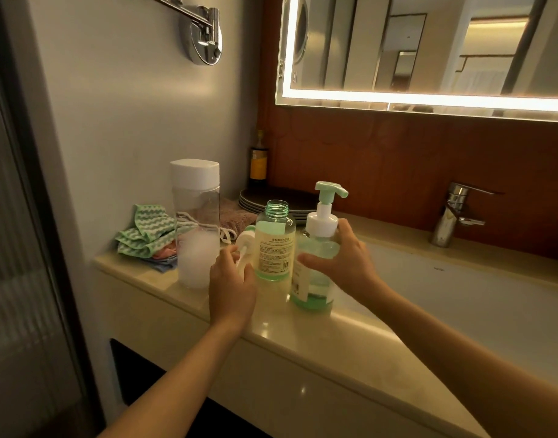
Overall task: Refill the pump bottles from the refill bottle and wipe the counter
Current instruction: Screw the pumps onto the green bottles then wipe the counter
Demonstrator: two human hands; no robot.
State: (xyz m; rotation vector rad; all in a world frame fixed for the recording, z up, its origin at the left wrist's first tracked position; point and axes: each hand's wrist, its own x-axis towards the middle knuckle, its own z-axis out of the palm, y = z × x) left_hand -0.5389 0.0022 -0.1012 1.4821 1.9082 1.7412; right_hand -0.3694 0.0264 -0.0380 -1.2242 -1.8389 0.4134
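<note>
Right hand [347, 263] grips pump bottle [315, 289] (capped); left hand [232, 289] holds loose pump [244, 239]

R hand [347, 263] grips capped pump bottle [314, 295]; L hand [230, 286] holds loose pump [244, 239] beside open bottle [274, 245].

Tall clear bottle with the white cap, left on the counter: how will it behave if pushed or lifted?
Probably light for its size: the tall clear bottle holds cloudy foam only in its lower part. Likely steady against a low push, but tall and narrow, so a push near the white cap may tip it. Smooth clear wall, possibly slippery.
</note>
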